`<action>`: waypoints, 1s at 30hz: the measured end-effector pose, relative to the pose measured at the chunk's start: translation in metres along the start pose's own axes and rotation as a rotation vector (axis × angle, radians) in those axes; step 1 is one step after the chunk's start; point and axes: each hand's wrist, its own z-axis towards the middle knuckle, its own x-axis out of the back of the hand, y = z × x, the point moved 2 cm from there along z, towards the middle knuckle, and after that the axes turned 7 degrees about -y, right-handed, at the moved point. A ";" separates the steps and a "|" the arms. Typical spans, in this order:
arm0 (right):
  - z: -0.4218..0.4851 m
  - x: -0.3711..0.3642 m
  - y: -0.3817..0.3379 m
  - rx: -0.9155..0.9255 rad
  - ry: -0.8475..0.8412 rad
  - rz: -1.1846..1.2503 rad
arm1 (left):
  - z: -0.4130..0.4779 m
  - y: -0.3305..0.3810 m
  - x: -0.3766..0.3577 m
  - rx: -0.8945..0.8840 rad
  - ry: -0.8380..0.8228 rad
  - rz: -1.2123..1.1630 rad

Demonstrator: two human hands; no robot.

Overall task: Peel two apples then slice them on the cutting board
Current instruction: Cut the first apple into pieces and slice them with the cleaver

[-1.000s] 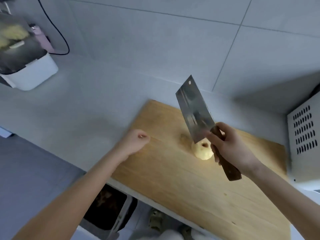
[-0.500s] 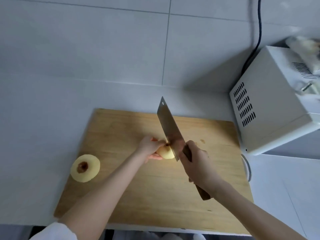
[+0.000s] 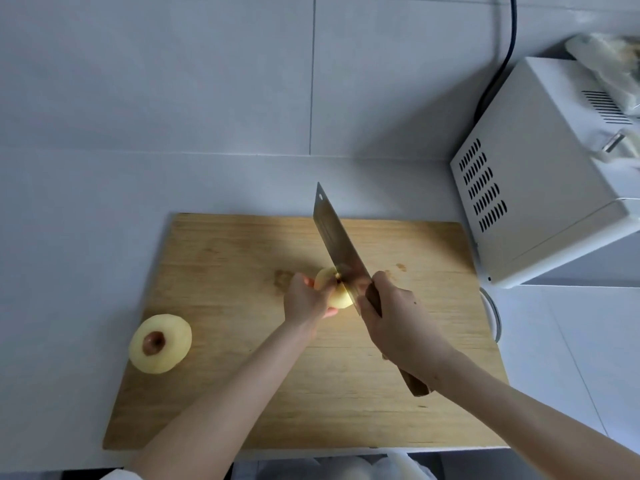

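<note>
A wooden cutting board lies on the pale counter. In its middle sits a peeled apple, gripped from the left by my left hand. My right hand grips the dark wooden handle of a cleaver, whose blade edge rests on top of that apple near its stem pit. A second peeled apple lies at the board's left edge, its brown core end facing up.
A white microwave stands right of the board, with a bag on top and a black cable running up the tiled wall. The counter's front edge runs just below the board.
A second ago the cleaver was raised and my left hand was off the apple. My left hand took hold of the apple and the blade came down onto it; the view swung right.
</note>
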 end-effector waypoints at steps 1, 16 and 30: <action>0.001 0.000 0.000 -0.011 -0.013 -0.005 | 0.000 0.000 0.000 -0.005 0.003 0.007; 0.040 -0.041 0.014 -0.105 -0.097 -0.202 | 0.000 -0.003 0.006 -0.051 -0.038 -0.020; 0.045 -0.037 0.047 0.002 -0.081 -0.128 | 0.004 0.000 0.045 0.176 -0.269 -0.228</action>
